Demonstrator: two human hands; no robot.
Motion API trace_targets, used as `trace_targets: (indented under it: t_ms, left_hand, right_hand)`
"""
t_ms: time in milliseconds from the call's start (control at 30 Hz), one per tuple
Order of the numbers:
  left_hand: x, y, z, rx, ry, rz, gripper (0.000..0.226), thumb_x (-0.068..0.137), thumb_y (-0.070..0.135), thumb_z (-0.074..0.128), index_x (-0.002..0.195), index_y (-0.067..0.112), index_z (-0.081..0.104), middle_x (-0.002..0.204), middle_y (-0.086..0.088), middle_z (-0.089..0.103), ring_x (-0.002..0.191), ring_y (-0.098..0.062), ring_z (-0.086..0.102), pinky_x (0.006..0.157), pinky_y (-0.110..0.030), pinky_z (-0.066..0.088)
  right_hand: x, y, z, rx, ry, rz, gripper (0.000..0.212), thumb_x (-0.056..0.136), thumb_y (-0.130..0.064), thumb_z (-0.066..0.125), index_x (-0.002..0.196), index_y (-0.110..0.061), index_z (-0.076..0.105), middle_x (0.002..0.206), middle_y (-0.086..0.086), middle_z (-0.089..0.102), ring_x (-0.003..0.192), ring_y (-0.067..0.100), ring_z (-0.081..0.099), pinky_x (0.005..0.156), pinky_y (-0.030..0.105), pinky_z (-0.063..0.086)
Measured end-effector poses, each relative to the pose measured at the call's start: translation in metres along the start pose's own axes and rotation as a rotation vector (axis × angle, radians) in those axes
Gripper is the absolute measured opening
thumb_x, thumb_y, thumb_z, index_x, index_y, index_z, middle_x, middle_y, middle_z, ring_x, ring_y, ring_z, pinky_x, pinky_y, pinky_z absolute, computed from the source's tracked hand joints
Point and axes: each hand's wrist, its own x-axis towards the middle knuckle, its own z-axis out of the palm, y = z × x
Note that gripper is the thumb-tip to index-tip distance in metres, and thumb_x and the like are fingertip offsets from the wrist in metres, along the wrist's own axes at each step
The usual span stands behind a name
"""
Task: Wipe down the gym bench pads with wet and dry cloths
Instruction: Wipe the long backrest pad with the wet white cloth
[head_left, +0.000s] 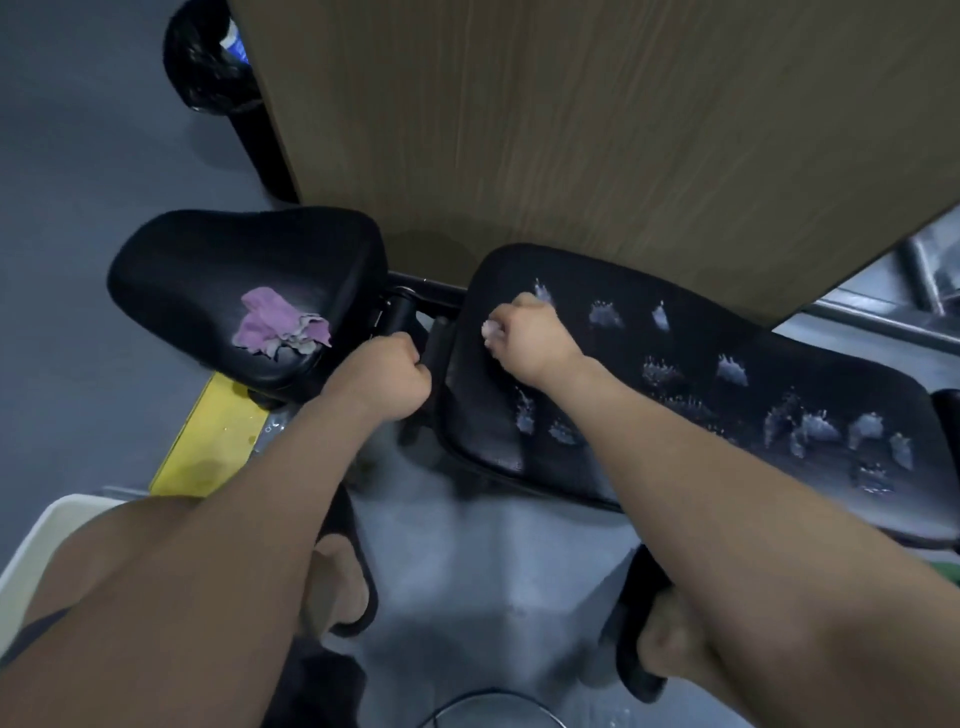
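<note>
While white foam blotches (821, 428) lie scattered over most of the back pad (691, 338), the head view suggests the wet-wipe step has only begun, at the pad's left end. The right hand (527, 338) is balled into a fist on that pad, fingers closed round a pale cloth (490, 328) of which only a small wad shows. The left hand (387, 376) is curled round the dark frame (402, 312) in the gap between the two pads, apparently steadying the bench. A purple cloth (280, 322) lies crumpled on the seat pad (208, 260), apart from both hands; whether it is the dry one cannot be told. A wooden desk (571, 130) overhangs the far side of both pads. Next, the fist likely needs to sweep rightward through the foam, pressing firmly, before the second cloth is fetched for drying.
</note>
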Motion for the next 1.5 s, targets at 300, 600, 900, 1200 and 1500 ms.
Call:
trace_targets:
  t_ms: [300, 600, 900, 1200, 1500]
  left_hand:
    - [0.005, 0.022, 0.024, -0.055, -0.079, 0.031, 0.037, 0.099, 0.03, 0.05, 0.13, 0.012, 0.052, 0.13, -0.009, 0.055, 0.113, -0.027, 0.056, 0.09, -0.035, 0.045]
    - [0.008, 0.037, 0.068, -0.285, 0.072, -0.159, 0.042, 0.105, 0.036, 0.044, 0.135, 0.006, 0.043, 0.142, -0.018, 0.042, 0.125, -0.039, 0.048, 0.099, -0.043, 0.038]
    - [0.026, 0.049, 0.12, -0.316, 0.487, -0.27, 0.03, 0.105, 0.036, 0.039, 0.119, 0.01, 0.044, 0.123, -0.014, 0.051, 0.11, -0.038, 0.051, 0.075, -0.043, 0.039]
    - [0.027, 0.047, 0.122, -0.475, 0.551, -0.318, 0.016, 0.106, 0.025, 0.035, 0.107, 0.017, 0.05, 0.11, -0.001, 0.051, 0.103, -0.025, 0.051, 0.074, -0.037, 0.033]
    - [0.024, 0.048, 0.121, -0.488, 0.562, -0.333, 0.013, 0.103, 0.021, 0.034, 0.098, 0.025, 0.045, 0.101, 0.006, 0.05, 0.092, -0.018, 0.05, 0.074, -0.035, 0.036]
  right_hand:
    - [-0.076, 0.033, -0.02, 0.198, 0.158, -0.099, 0.017, 0.097, -0.021, 0.061, 0.11, -0.017, 0.07, 0.104, 0.003, 0.059, 0.098, 0.014, 0.055, 0.087, 0.019, 0.04]
    - [-0.121, 0.038, 0.036, 0.126, 0.149, -0.272, 0.027, 0.085, 0.002, 0.071, 0.11, -0.009, 0.076, 0.101, 0.008, 0.067, 0.089, 0.034, 0.062, 0.086, 0.028, 0.052]
    - [-0.033, 0.056, 0.028, 0.011, 0.318, -0.254, 0.016, 0.086, 0.0, 0.07, 0.099, -0.007, 0.076, 0.093, 0.01, 0.062, 0.082, 0.035, 0.059, 0.067, 0.041, 0.058]
    - [-0.072, 0.047, 0.037, 0.208, 0.158, -0.503, 0.021, 0.092, -0.002, 0.062, 0.106, -0.012, 0.074, 0.107, 0.002, 0.064, 0.093, 0.024, 0.053, 0.079, 0.036, 0.052]
    - [-0.003, 0.047, 0.027, 0.039, 0.271, -0.186, 0.035, 0.085, 0.004, 0.057, 0.111, -0.014, 0.072, 0.121, 0.01, 0.06, 0.109, 0.032, 0.054, 0.099, 0.036, 0.049]
